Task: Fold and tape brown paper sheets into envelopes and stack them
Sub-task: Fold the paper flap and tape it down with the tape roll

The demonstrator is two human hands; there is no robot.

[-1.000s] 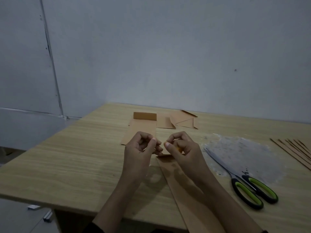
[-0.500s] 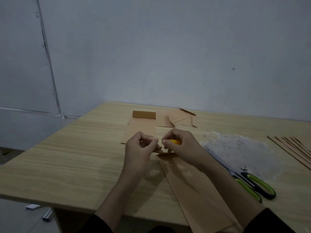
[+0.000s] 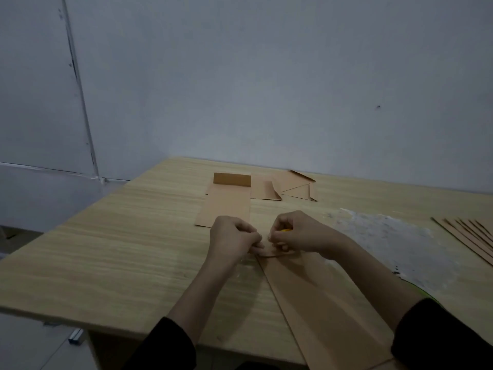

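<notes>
left hand [image 3: 231,239] pinches brown sheet [image 3: 320,303] at its far end; right hand [image 3: 302,233], just beside, grips yellow item [image 3: 287,230].

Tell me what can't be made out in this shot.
Head view only:
- yellow item in the right hand: mostly covered by curled fingers, unidentifiable.
- far end of the brown sheet: hidden beneath both hands; whether the left hand pinches it is unclear.
- brown strips: cut off by the right edge.

One head-worn wide-angle view, from above the near edge of the tabletop [image 3: 120,249], facing forward and down toward its far edge and the wall [image 3: 266,76] behind. Close in: left hand [image 3: 232,237] and right hand [image 3: 298,232] low centre.
</notes>
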